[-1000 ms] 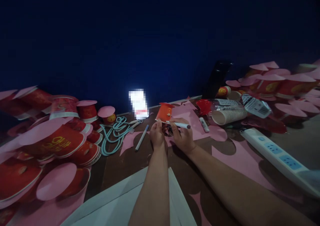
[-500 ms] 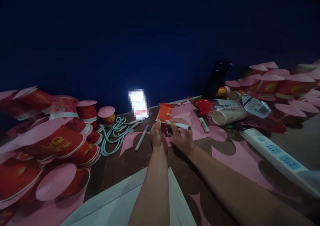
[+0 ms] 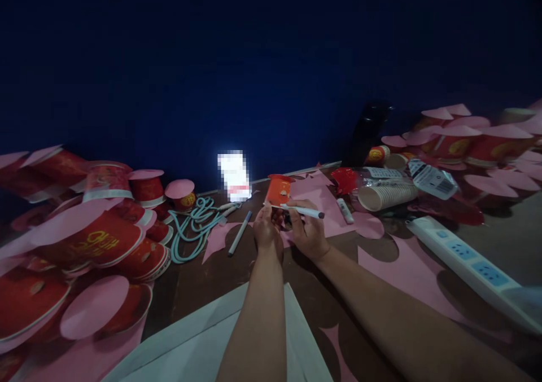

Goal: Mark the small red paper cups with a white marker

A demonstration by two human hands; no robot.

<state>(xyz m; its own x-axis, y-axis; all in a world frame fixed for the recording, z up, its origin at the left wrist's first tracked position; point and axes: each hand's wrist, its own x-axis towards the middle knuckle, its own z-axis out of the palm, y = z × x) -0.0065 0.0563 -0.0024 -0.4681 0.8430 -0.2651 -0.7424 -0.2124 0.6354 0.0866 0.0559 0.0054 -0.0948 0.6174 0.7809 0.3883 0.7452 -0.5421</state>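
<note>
My left hand [image 3: 266,231] has its fingers closed around the lower part of an orange-red paper cup [image 3: 278,189]. A pale strip, perhaps the cup's rim, shows just above the fingertips. My right hand [image 3: 310,236] grips a white marker [image 3: 308,211], its dark end pointing right and its other end at the cup. Whether that tip touches the cup I cannot make out. A second, grey-and-blue marker [image 3: 240,234] lies left of my left hand. Beneath both hands is the brown table [image 3: 199,289], with cut pink paper [image 3: 313,193] behind them.
Red cups with pink paper discs crowd the left [image 3: 101,238] and the far right [image 3: 457,144]. A teal cable [image 3: 183,246], a lit, blurred-out screen [image 3: 235,173], a glue stick [image 3: 345,211], stacked paper cups [image 3: 387,197] and a power strip [image 3: 466,266] lie around.
Almost nothing differs. Both hands keep their hold on the cup and the marker, with only a very slight shift.
</note>
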